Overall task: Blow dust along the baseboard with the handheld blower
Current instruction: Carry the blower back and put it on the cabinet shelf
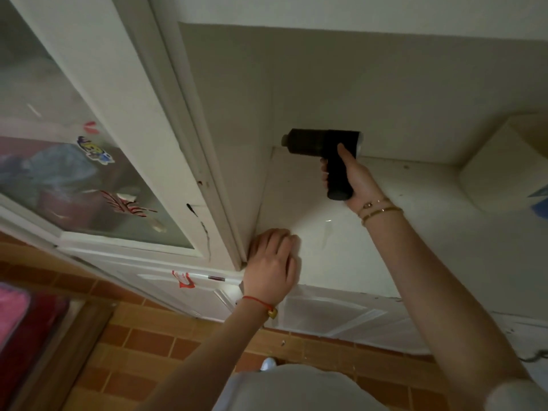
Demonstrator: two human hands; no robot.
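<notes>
The right hand (353, 179) holds the blower (323, 143) by its handle, up over the back of the white ledge (400, 232), near the wall (355, 84). The blower's nose points left, toward the door frame (189, 114). The left hand (272, 265) lies flat on the ledge's front left corner, just beside the frame. The glass door (74, 158) is left of the frame. The tile floor (148, 345) lies below.
</notes>
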